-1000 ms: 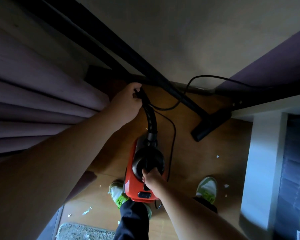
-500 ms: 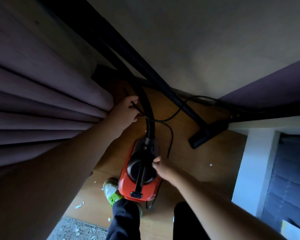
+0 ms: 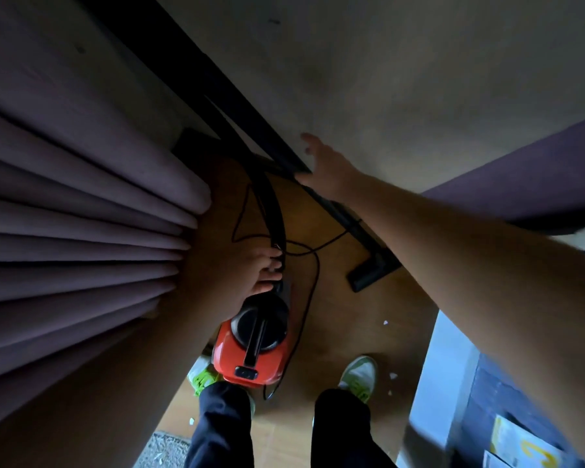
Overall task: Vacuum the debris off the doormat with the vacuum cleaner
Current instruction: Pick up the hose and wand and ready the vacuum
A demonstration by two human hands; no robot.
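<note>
Dim, shadowy, wide-angle edge warp

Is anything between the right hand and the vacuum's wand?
Nothing visible. The right hand is open right beside the black wand leaning along the wall, with no object in the gap. The left hand holds the hose.

Pleated purple curtain [image 3: 81,211] filling the left side. Beige wall [image 3: 402,72] ahead, dark purple panel [image 3: 527,177] at its right. Wooden floor [image 3: 362,319] below. White shoes [image 3: 360,374] with green accents on the floor. White pillar [image 3: 436,383] at right, yellow-printed box [image 3: 520,447] beside it in the corner
</note>
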